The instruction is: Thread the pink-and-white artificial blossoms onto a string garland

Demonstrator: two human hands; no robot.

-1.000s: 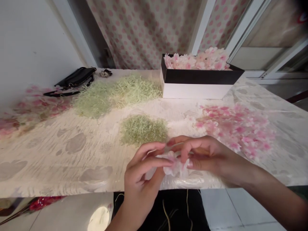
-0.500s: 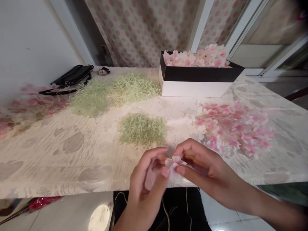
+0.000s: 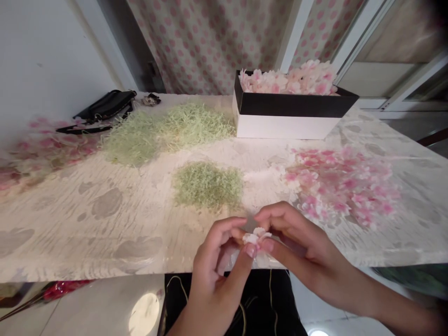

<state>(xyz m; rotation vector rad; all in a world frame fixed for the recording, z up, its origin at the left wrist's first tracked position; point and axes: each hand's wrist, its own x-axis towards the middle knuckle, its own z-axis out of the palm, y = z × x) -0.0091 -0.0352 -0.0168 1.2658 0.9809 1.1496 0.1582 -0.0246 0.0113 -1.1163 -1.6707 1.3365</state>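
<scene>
A small pale pink artificial flower [image 3: 257,237] is held between my two hands, just above the table's front edge. My left hand [image 3: 222,261] pinches its left side, thumb on the near side and fingers curled behind. From the right, my right hand [image 3: 297,249] grips it with the thumb tip, its index finger arched above. The flower's underside is hidden by my thumbs. Beyond my hands lies a clump of light green foliage [image 3: 209,184]. To the right spreads a heap of pink and white artificial flowers [image 3: 345,186].
A black-and-white box [image 3: 290,123] filled with pink flowers [image 3: 287,81] stands at the back. Light green shredded strands [image 3: 196,123] lie left of it. Further left are a black bag [image 3: 105,107] and more pink flowers [image 3: 52,142]. The patterned tablecloth [image 3: 140,205] covers the table.
Both hands have shifted slightly to the right with the flower, which has turned so its petals stand more upright. The thumbs stay at its base. The camera view has moved slightly.
</scene>
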